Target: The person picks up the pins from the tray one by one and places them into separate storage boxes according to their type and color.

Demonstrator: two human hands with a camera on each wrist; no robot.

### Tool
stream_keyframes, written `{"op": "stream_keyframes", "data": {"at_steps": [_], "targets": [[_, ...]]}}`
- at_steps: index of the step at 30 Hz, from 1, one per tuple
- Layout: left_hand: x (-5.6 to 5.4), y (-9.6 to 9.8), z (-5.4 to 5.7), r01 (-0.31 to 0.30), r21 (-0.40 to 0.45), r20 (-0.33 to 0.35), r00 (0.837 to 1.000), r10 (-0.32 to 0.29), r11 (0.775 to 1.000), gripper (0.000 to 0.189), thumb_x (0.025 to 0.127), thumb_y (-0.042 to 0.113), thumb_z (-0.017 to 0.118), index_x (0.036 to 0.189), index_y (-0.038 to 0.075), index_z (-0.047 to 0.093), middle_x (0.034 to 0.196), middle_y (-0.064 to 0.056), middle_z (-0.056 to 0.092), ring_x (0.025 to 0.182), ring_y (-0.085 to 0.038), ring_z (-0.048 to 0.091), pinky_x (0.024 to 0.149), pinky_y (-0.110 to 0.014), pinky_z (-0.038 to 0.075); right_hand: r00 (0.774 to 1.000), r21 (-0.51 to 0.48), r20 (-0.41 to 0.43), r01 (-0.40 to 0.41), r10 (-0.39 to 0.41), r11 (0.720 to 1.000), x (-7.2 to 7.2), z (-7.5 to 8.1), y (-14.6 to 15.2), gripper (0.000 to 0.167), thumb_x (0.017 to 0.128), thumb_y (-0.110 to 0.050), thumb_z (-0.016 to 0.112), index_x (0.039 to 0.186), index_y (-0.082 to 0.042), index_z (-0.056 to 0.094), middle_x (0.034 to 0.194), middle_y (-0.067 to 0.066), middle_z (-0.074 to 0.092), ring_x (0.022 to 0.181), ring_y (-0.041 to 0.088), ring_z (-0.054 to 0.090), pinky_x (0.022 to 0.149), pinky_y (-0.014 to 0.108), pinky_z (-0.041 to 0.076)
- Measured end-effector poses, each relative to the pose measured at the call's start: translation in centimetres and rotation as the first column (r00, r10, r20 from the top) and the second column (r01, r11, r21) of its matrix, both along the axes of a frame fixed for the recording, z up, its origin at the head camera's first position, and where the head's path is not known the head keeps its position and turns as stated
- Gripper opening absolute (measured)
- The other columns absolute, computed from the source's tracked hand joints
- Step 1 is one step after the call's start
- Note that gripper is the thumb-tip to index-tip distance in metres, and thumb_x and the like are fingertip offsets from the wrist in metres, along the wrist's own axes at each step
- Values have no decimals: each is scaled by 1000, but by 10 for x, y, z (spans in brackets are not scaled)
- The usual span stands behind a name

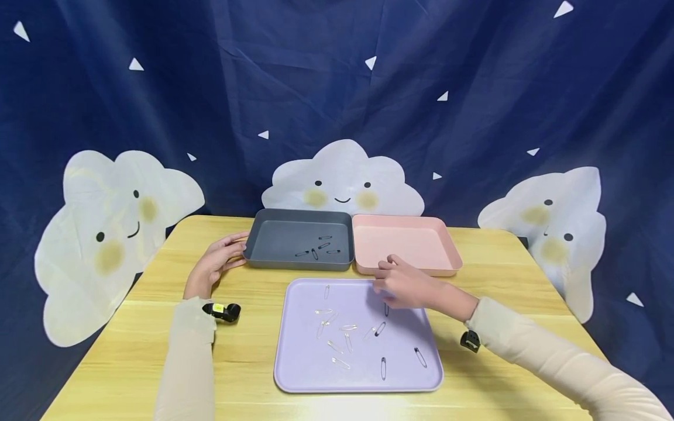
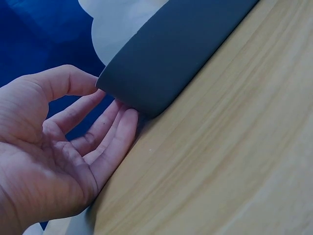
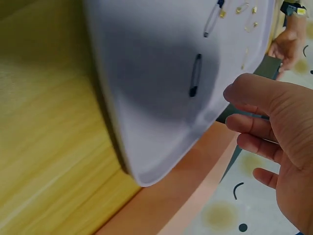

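Note:
My left hand (image 1: 218,260) rests against the left end of the dark grey tray (image 2: 161,54), thumb at the rim and fingertips low on its outer wall. Several black safety pins (image 1: 314,254) lie inside that tray. My right hand (image 1: 402,283) hovers above the far right part of the lavender tray (image 1: 358,383), fingers loosely bent. No pin shows between its fingers in the right wrist view. Beneath it lies a black safety pin (image 3: 195,76). Other black pins (image 1: 383,368) are spread over the tray's right side, and several gold safety pins (image 1: 337,363) over its left and middle.
A pink tray (image 1: 405,231) stands right beside the grey one at the back of the wooden table (image 1: 247,351); no pins show in it. Behind the table hangs a dark blue curtain (image 1: 316,88) with clouds on it. Each wrist wears a black strapped device (image 1: 223,311).

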State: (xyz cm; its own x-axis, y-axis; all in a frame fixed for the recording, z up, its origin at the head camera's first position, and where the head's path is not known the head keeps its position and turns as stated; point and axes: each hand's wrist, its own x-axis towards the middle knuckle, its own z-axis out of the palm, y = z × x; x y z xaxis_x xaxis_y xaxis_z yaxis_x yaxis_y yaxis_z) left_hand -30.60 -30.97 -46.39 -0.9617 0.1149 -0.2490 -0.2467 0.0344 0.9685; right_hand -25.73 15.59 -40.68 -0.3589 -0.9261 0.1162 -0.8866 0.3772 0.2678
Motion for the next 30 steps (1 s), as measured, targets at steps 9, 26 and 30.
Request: {"op": "stream_keyframes", "data": {"at_steps": [9,26,30], "targets": [[-7,-4,-14,-4,4,-9,1000,4,1000,61,105,17,55,161,8,30,109,18,69,101,-3,66,86,-21,56,997,68,65,37,-42,997,5,-11,7,22,72,-17,82,88,-21,69,83,-8,62,87,16,52,84,36,38],[-2,1,-11,-14,-10,-30,999,14,1000,58,106,23,56,159,11,36,124,7,65,107,-4,66,89,-22,56,996,126,72,34,-43,991,2,-23,5,21,70,-18,82,80,-25,65,82,-11,61,85,12,45,84,34,38],[-2,0,-10,-17,-12,-20,1000,16,1000,59,106,22,56,160,11,34,124,8,64,108,-5,65,91,-23,55,997,112,75,24,-32,993,1,-23,5,22,70,-16,82,76,-26,63,80,-11,59,84,12,44,83,33,37]]}}
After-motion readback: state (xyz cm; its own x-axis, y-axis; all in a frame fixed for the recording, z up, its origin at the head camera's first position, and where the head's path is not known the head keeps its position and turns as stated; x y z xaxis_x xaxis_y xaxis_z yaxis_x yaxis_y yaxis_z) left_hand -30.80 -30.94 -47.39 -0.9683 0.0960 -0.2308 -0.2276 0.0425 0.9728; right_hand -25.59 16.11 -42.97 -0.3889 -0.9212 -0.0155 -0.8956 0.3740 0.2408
